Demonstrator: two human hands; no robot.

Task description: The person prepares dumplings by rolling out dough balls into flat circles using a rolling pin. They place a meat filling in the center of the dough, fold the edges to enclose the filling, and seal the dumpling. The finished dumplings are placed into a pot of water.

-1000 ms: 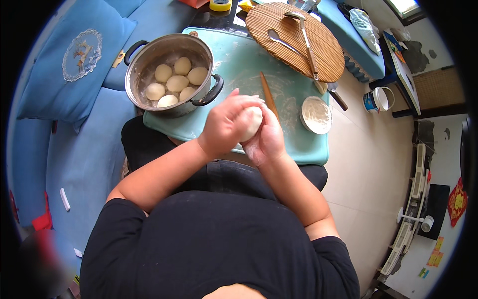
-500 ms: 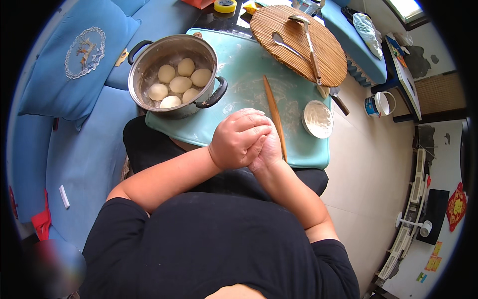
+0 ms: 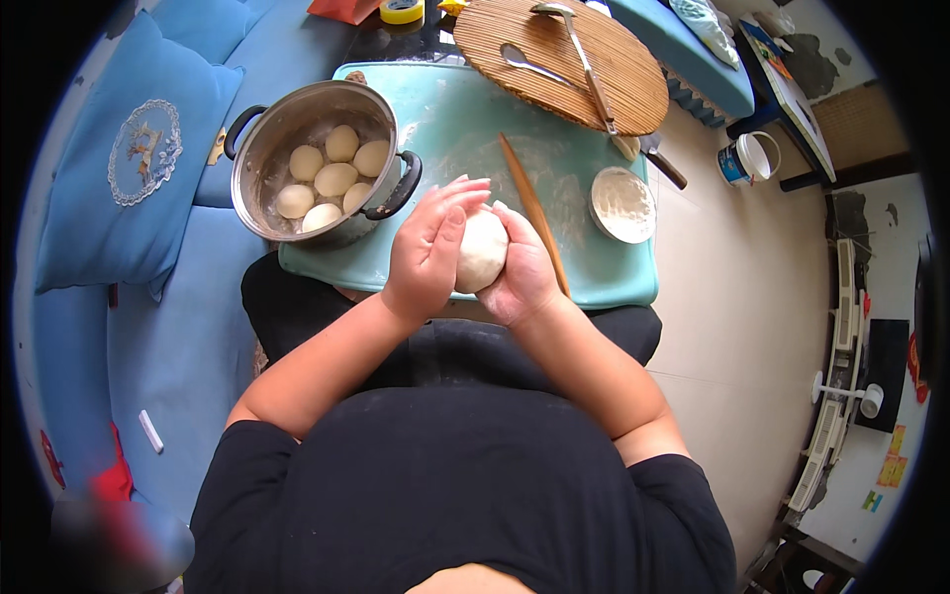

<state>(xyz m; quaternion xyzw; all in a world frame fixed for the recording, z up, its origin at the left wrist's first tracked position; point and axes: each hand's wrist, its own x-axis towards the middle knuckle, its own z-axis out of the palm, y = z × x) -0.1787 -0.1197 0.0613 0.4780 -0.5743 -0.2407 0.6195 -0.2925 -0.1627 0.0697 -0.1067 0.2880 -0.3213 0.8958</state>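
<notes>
A smooth white dough ball (image 3: 482, 253) sits between my palms, above the near edge of the pale green board (image 3: 435, 119). My right hand (image 3: 524, 267) cups it from the right and below, fingers curled round its side. Against its left side lies my left hand (image 3: 427, 249), fingers stretched upward and the thumb along the dough. To the left stands a steel pot (image 3: 242, 188) with black handles, holding several round pale dough buns (image 3: 336, 179). Just right of my hands, a wooden rolling pin (image 3: 529, 203) lies slantwise on the floury board.
A white bowl of flour (image 3: 623, 205) stands at the board's right side. Beyond it a round slatted lid (image 3: 633, 79) carries a spoon (image 3: 534, 61) and a ladle (image 3: 584, 64). A knife (image 3: 661, 158) juts over the right edge. A blue sofa (image 3: 178, 346) runs along the left.
My hands were clasped together, hiding what was inside. Now they have parted, and the dough ball shows between them. The whole view has shifted slightly.
</notes>
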